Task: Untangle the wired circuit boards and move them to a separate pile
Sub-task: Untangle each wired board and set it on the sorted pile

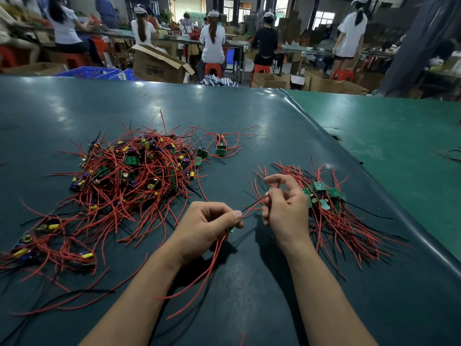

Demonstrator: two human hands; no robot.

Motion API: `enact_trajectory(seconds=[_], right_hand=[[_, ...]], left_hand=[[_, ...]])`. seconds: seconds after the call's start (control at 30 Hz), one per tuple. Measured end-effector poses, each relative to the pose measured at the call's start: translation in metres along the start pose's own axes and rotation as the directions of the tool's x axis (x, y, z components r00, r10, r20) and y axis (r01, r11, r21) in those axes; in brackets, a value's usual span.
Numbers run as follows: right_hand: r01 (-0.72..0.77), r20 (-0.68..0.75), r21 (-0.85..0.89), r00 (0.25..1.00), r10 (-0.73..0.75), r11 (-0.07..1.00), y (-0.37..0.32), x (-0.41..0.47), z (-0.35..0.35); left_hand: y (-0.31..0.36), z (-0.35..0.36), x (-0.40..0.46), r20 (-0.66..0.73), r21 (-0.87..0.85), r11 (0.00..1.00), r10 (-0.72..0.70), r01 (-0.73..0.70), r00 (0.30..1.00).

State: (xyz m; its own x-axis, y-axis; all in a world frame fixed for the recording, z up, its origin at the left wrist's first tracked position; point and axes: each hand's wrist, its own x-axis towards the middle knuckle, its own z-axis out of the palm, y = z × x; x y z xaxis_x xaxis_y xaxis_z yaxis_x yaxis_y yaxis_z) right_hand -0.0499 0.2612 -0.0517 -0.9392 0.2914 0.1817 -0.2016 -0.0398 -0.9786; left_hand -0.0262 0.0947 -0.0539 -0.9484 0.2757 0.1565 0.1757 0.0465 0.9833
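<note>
A big tangled heap (129, 176) of small green circuit boards with red and black wires lies on the dark mat at the left. A tidier pile (331, 211) of boards with combed wires lies at the right. My left hand (207, 226) is closed around one small green board (232, 229), its red wires trailing down toward me. My right hand (284, 206) pinches the red and black wires (252, 208) that run from that board, right beside the sorted pile. Most of the held board is hidden by my fingers.
Two loose boards (220, 148) lie beyond the heap. A smaller clump (50, 245) sits at the near left. The dark mat (224, 108) overlaps a green table surface (399, 136) on the right. Seated workers, cardboard boxes (159, 66) and blue crates fill the background.
</note>
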Motion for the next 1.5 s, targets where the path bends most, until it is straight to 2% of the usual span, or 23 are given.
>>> enact_trajectory(seconds=[0.1, 0.17, 0.27, 0.33, 0.4, 0.5, 0.63, 0.7, 0.77, 0.83, 0.9, 1.03, 1.2, 1.33, 1.43, 1.5], right_hand=[[-0.048, -0.032, 0.072, 0.998, 0.05, 0.996, -0.002, -0.001, 0.002], [-0.182, 0.008, 0.184, 0.983, 0.183, 0.966, -0.004, 0.0, 0.004], [-0.43, 0.257, 0.169, 0.888, 0.381, 0.887, -0.005, -0.005, 0.008], [-0.438, 0.408, 0.122, 0.84, 0.357, 0.891, -0.005, -0.012, 0.013], [-0.395, 0.436, 0.113, 0.844, 0.312, 0.912, -0.003, -0.015, 0.015], [-0.346, 0.351, 0.114, 0.891, 0.287, 0.931, -0.002, -0.012, 0.012], [-0.269, 0.105, 0.207, 0.962, 0.252, 0.941, -0.001, -0.001, 0.002], [-0.141, 0.018, 0.112, 0.99, 0.14, 0.984, 0.001, 0.0, 0.002], [0.005, -0.044, -0.062, 0.999, -0.008, 0.998, 0.003, -0.002, 0.004], [0.147, -0.048, -0.269, 0.985, -0.166, 0.952, 0.006, -0.003, 0.006], [0.215, -0.024, -0.358, 0.971, -0.239, 0.909, 0.006, -0.003, 0.007], [0.19, -0.022, -0.325, 0.978, -0.209, 0.926, 0.003, -0.004, 0.007], [0.032, -0.042, -0.03, 0.999, -0.033, 0.999, 0.002, -0.001, 0.003], [0.04, -0.071, 0.033, 0.997, -0.038, 0.999, 0.003, 0.003, -0.003], [-0.003, -0.067, 0.108, 0.998, 0.011, 0.994, 0.001, 0.003, -0.001], [-0.129, -0.014, 0.198, 0.991, 0.135, 0.972, -0.002, 0.004, 0.001]], left_hand=[[0.0, 0.003, 0.0, -0.06, -0.014, 1.0, 0.014, -0.015, 0.998], [-0.001, 0.004, 0.002, -0.138, -0.037, 0.999, 0.032, -0.038, 0.99], [-0.001, 0.004, 0.003, -0.208, -0.042, 0.997, 0.053, -0.063, 0.977], [0.0, 0.005, 0.002, -0.196, -0.053, 0.996, 0.056, -0.067, 0.979], [0.0, 0.004, 0.0, -0.173, -0.038, 0.997, 0.056, -0.063, 0.983], [-0.001, 0.001, 0.0, -0.149, -0.012, 0.999, 0.044, -0.046, 0.988], [-0.001, 0.002, 0.0, -0.122, -0.005, 0.999, 0.032, -0.033, 0.992], [-0.001, 0.002, -0.001, -0.108, 0.013, 0.999, 0.041, -0.04, 0.993], [0.0, 0.002, 0.0, -0.109, 0.014, 0.999, 0.046, -0.045, 0.993], [0.0, 0.001, 0.0, -0.111, 0.014, 0.999, 0.045, -0.044, 0.993], [-0.001, 0.001, -0.001, -0.104, 0.017, 0.999, 0.039, -0.037, 0.994], [0.0, 0.003, 0.0, -0.048, 0.038, 0.999, 0.012, -0.011, 0.999], [0.002, 0.0, -0.002, 0.004, 0.009, 1.0, 0.003, -0.003, 1.0], [0.002, -0.001, -0.003, 0.033, -0.002, 1.0, -0.009, 0.009, 0.999], [0.004, -0.001, -0.003, 0.009, -0.015, 1.0, 0.001, -0.001, 1.0], [0.002, 0.0, -0.002, -0.068, -0.045, 0.999, 0.013, -0.016, 0.998]])
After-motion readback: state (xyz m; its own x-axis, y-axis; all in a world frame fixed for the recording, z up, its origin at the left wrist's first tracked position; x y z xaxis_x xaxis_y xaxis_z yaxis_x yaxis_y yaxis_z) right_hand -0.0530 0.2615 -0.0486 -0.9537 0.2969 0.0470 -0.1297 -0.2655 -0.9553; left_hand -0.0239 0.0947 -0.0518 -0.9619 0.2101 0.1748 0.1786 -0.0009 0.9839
